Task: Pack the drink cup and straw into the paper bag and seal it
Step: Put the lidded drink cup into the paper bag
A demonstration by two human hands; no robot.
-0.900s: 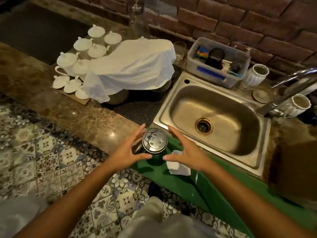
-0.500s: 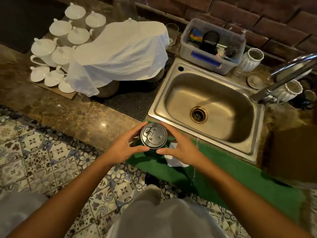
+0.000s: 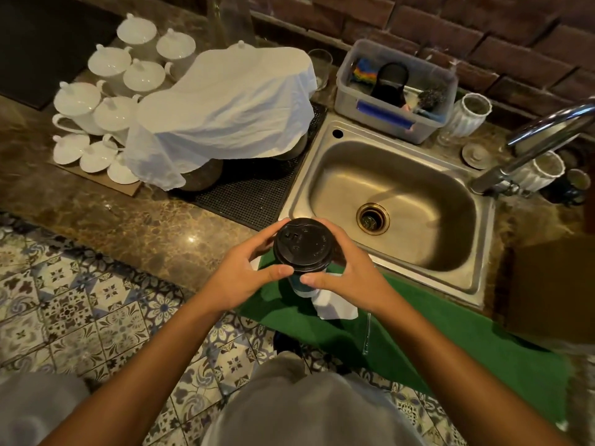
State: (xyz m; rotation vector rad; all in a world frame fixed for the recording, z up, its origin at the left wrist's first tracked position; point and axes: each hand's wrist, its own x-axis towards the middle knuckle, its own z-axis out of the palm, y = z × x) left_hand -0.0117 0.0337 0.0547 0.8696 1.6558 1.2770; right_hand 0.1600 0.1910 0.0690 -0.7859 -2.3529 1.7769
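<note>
A drink cup (image 3: 302, 244) with a black dome lid is held upright over the front edge of the counter. My left hand (image 3: 240, 273) wraps its left side and my right hand (image 3: 347, 275) wraps its right side, thumbs just under the lid. Below the cup a white napkin (image 3: 335, 307) lies on a green mat (image 3: 450, 336). A clear straw (image 3: 367, 333) lies on the mat to the right of the napkin. A brown paper bag (image 3: 550, 284) sits at the right edge, dim and partly cut off.
A steel sink (image 3: 396, 204) with a tap (image 3: 541, 140) lies behind the cup. A white cloth (image 3: 225, 107) covers dishes on a black drying mat; white lidded teacups (image 3: 109, 91) stand to its left. A plastic tub (image 3: 396, 91) and ribbed white cups sit behind the sink.
Both hands closed from open around the cup to gripping it, and the cup rose toward the camera. The view shifted slightly.
</note>
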